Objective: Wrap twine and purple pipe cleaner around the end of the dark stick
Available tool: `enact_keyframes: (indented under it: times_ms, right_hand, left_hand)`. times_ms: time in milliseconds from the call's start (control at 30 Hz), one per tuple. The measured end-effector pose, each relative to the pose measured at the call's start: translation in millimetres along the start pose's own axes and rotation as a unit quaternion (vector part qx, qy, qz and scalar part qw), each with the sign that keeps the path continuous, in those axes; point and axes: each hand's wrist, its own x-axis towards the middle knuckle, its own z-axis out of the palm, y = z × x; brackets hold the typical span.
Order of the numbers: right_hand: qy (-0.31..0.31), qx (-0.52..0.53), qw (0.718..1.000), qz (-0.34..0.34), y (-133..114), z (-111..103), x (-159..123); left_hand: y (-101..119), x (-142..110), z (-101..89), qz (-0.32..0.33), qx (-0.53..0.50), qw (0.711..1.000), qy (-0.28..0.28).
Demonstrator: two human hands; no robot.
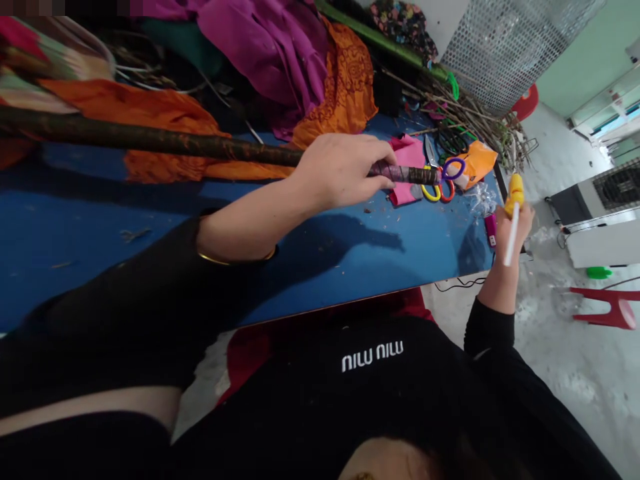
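Observation:
A long dark brown stick (200,147) runs across the table, its right end wrapped in a purple and dark patterned strip (405,174). My left hand (345,167) is closed around it near that end, thumb below and fingers above. Close to the tip is a purple ring (453,168); whether it is attached I cannot tell. Beyond the table's right edge, my right hand (520,223) grips a yellow hot glue gun (515,190), with a white glue stick (511,237) jutting back toward me. Scissors with yellow handles (431,192) and a red handle (447,191) lie by the tip.
Purple cloth (270,53) and orange cloth (345,80) are heaped along the back of the blue table (320,257). Thin twigs (480,113), an orange packet (475,163) and a magenta box (491,230) are at the right. A red stool (605,308) stands on the floor.

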Motion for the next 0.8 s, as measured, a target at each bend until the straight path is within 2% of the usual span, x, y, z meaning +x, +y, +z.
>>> enact_keyframes:
  times_ms: [100,167,367,500,567,667,733,800]
  right_hand:
    - [-0.001,-0.111,0.993,0.037,7,13,11]
    - [-0.032,-0.167,0.984,0.052,4,23,14]
    - [-0.093,-0.252,0.96,0.075,-4,35,29]
    - [-0.141,-0.29,0.944,0.072,-7,35,37]
    - [-0.142,-0.291,0.943,0.071,-9,32,36]
    - [-0.064,-0.251,0.965,0.04,-20,21,23]
    - [0.028,-0.171,0.985,-0.024,-37,15,8]
    - [0.098,-0.054,0.988,-0.11,-61,15,-12]
  left_hand:
    - [2,0,-1.9,-0.004,0.013,1.0,-0.022]
    - [3,0,-2.3,0.0,0.016,1.0,-0.025]
    - [6,1,-2.9,-0.008,0.018,0.999,-0.027]
    - [8,0,-4.4,-0.01,0.013,0.999,-0.03]
    - [8,0,-4.6,-0.008,0.012,1.0,-0.026]
    - [8,-1,-4.2,-0.005,0.009,1.0,-0.019]
    - [9,-1,-4.0,-0.01,0.007,1.0,-0.021]
    - [10,-1,-4.0,-0.017,0.008,0.999,-0.026]
